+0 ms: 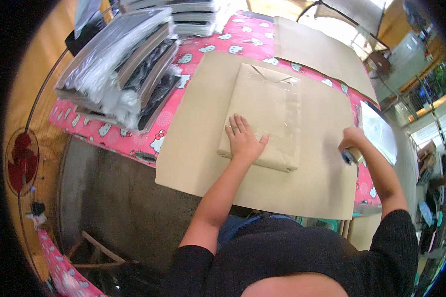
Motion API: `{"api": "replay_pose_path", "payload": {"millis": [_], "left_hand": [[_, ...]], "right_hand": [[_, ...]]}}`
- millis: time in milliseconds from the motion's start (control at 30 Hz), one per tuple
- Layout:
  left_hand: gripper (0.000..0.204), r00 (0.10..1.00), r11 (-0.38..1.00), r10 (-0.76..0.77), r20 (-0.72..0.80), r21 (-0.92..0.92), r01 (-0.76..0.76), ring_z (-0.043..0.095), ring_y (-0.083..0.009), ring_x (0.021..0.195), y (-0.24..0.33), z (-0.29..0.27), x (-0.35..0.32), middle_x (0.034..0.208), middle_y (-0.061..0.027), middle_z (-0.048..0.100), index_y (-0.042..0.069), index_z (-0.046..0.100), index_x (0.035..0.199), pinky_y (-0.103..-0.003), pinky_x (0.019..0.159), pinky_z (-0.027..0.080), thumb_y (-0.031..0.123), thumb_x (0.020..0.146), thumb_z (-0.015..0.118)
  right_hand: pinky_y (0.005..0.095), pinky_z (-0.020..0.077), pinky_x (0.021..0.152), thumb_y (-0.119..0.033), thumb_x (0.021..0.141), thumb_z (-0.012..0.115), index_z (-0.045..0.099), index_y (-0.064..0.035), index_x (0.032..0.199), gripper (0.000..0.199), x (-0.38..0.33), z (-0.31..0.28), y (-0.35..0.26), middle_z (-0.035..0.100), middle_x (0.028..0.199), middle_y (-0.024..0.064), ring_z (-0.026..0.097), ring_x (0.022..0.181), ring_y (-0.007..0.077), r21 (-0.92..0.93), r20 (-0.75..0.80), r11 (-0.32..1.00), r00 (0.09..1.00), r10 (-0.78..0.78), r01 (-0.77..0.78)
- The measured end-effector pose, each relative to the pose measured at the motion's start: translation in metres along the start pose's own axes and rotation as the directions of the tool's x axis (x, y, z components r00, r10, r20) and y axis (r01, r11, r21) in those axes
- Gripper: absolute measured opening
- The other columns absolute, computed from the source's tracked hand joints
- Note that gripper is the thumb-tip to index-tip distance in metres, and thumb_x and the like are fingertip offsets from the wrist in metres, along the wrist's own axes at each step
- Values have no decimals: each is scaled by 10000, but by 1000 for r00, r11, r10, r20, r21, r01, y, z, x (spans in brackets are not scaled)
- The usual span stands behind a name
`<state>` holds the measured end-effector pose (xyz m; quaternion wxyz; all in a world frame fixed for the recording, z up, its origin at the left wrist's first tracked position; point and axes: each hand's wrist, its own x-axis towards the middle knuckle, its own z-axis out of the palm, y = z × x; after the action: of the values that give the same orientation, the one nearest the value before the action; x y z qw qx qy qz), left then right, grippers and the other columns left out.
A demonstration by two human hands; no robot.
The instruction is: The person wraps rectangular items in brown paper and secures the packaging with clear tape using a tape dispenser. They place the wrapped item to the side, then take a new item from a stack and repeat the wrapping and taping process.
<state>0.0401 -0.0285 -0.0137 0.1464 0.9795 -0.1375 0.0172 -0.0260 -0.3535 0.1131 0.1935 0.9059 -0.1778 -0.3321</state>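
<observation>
**Taped parcel held flat on the packing table**

Pink cartoon-print cloth covers the table (134, 143), which stands over a bare grey concrete floor (124, 198), and a big flat sheet of brown kraft paper (282, 188) lies across the nearest part of it. On that sheet rests the flat rectangular parcel wrapped in brown paper (262, 116), its top face crossed by a glossy band of clear tape and its far end folded in.

The left hand (243, 141) lies open, fingers spread, palm pressing on the near left corner of the parcel. The right hand (353, 143) is out past the parcel's right edge, over the bare kraft sheet, closed around a small tape dispenser with a blue part (351, 157); how much tape trails from it cannot be made out.

Judging by this, the taping of the parcel is the step in hand, with one strip already laid along the top. The next move seems to call for steady pressure from the open palm so the wrap does not shift, and a clean line from the dispenser across whichever fold remains loose.

Farther off, to the left, stands a leaning stack of flat items in clear plastic sleeves (124, 69), and to the right lies a second sheet of brown paper (317, 49).
</observation>
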Motion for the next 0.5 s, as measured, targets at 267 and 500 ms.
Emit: {"api": "replay_pose_path", "payload": {"millis": [267, 500], "left_hand": [[880, 954, 986, 161, 254, -91, -142, 36, -366, 1361, 1, -19, 11, 1471, -211, 73, -13, 122, 1404, -525, 1075, 53, 602, 832, 384], [674, 964, 969, -158, 213, -157, 193, 302, -348, 1257, -91, -38, 3, 1339, -226, 345, -12, 403, 1265, -523, 1008, 206, 540, 879, 371]], "right_hand": [[442, 439, 765, -237, 685, 706, 462, -112, 1246, 625, 4, 138, -47, 549, 1022, 208, 540, 920, 349, 406, -744, 912, 601, 294, 56], [463, 391, 836, -461, 737, 627, 584, 26, 1037, 574, -50, 112, -180, 496, 1025, 241, 473, 983, 375, 749, -585, 613, 684, 436, 249]]}}
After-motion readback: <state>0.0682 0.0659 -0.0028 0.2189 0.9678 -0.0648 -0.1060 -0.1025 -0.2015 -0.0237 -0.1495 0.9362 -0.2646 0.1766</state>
